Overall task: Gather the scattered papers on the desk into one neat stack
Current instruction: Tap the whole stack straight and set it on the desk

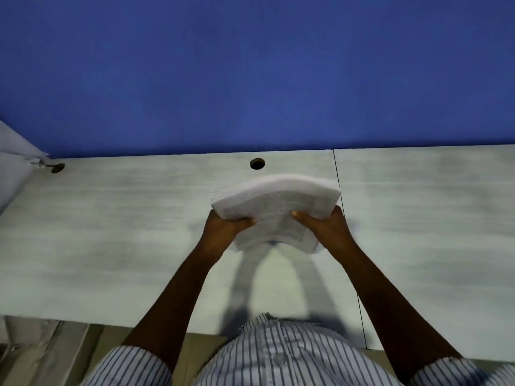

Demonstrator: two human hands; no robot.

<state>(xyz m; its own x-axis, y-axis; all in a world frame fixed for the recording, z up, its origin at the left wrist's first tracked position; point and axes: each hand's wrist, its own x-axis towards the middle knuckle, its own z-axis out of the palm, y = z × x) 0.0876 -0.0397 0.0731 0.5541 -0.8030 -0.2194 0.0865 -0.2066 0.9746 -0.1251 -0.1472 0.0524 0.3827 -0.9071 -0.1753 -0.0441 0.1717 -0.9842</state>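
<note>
So the left hand (223, 228) is gripping the left side of the paper stack (274, 210), thumb lying on top and the other fingers tucked underneath, clamped on the sheets. The stack itself is sitting just in front of the round cable hole (257, 163) in the pale desk (111, 232), bowing upward in the middle and blurred, so I can't tell if it's touching the desk. To the right of that hole, the right hand (327, 228) is pinching the stack's right side the same way.
</note>
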